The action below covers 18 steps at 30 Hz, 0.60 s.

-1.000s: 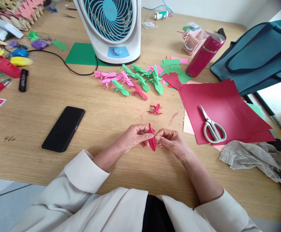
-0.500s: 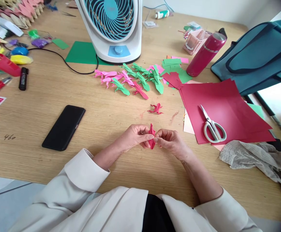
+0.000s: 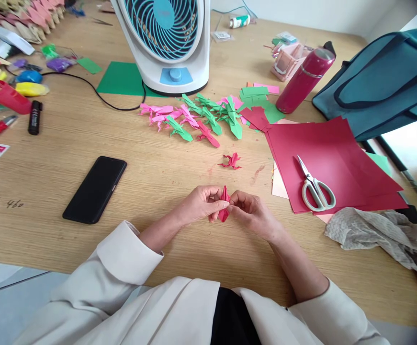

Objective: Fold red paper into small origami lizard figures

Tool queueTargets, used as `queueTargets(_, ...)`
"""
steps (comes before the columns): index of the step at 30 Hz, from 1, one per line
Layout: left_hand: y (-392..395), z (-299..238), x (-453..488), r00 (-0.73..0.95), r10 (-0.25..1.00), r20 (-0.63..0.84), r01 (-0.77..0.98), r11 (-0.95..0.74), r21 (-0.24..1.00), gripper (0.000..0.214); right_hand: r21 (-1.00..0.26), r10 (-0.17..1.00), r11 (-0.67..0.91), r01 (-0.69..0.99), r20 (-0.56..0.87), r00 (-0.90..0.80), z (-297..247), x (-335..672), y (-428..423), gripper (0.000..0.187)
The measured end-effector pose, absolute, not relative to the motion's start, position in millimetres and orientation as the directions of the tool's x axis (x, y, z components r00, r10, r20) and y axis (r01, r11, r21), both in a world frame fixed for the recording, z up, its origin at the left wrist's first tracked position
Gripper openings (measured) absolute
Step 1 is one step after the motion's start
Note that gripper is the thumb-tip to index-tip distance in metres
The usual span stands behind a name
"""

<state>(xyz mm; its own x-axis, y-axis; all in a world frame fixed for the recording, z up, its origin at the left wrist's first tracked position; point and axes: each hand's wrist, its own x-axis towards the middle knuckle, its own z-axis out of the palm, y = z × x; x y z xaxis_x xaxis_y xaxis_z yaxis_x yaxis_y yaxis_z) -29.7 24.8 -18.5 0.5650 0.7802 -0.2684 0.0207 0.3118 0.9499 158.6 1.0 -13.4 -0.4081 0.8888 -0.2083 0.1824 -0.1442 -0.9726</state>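
Red folded paper (image 3: 224, 216), its length pointing away from me, is pinched between the thumb and fingers of my left hand (image 3: 205, 204), over the wooden table (image 3: 172, 165); my right hand (image 3: 252, 213), thumb against fingers, grips its right edge. Just beyond my hands lies a small red paper figure (image 3: 233, 161); to the right, scissors (image 3: 315, 187) rest on red sheets (image 3: 355, 167).

Premises: an indoor paper-craft work area, laid out on a wood-grain table (image 3: 50, 244) with a white wall (image 3: 301, 12) on its far side. Evidence: folded paper figures (image 3: 234, 120) grouped in the middle, scissors (image 3: 312, 180) lying on red paper sheets (image 3: 359, 167) to the right, a marker (image 3: 34, 119) and a red cup (image 3: 11, 99) at left. Whether home, office or classroom cannot be determined.
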Motion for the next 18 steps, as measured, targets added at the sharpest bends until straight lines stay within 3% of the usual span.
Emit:
queueTargets(6,25.3,-16.8,-28.9,0.501,0.831,-0.241,0.003,0.277,0.961,0.022,-0.972,0.896,-0.219,0.082,-0.233,-0.378,-14.2,154.4,0.7,0.033)
queueTargets(11,24.4,-14.1,-27.8,0.496,0.825,-0.272,0.036,0.293,0.955,0.026,-0.975,0.918,-0.190,0.112,-0.217,-0.331,-17.9,154.0,-0.5,0.033)
queueTargets(18,25.8,-15.5,-28.8,0.499,0.842,-0.206,0.050,0.209,0.977,0.027,-0.977,0.923,-0.151,0.151,-0.194,-0.331,-14.5,154.4,-2.2,0.027)
